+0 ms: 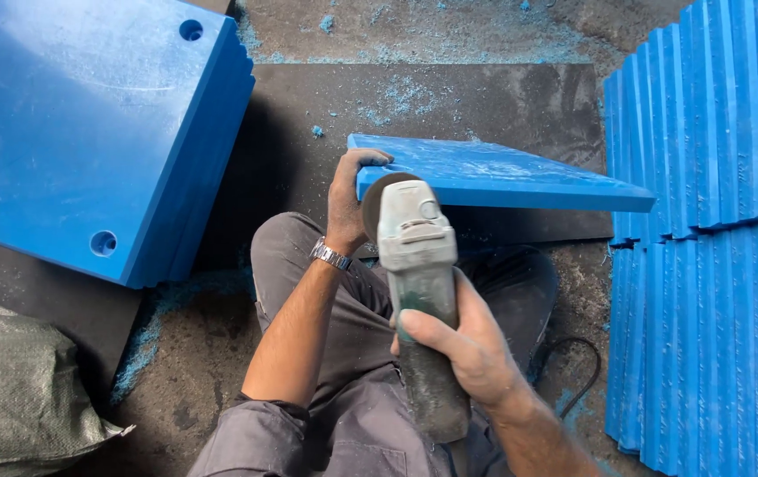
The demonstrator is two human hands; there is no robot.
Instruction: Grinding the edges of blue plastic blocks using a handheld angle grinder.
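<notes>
My right hand (471, 349) is wrapped tight around the dusty grey-green body of the angle grinder (416, 283), fingers curled over the top of its barrel, and the tool's long axis runs straight away from me, its round disc at the far end meeting the near left corner of the flat blue plastic slab (494, 172). My left hand (350, 199), wristwatch (330, 255) on the wrist, lies further out than the right and is clamped on that same corner, fingers hooked over the slab's top face right beside the disc. The slab stretches off to my right, its long edge crossing the grinder's line, tilted up above the dark mat (449, 97) on the floor. Beyond, a stack of thick blue plates (87, 132) sits to the left, and rows of blue slabs (723, 221) stand on edge at the right.
</notes>
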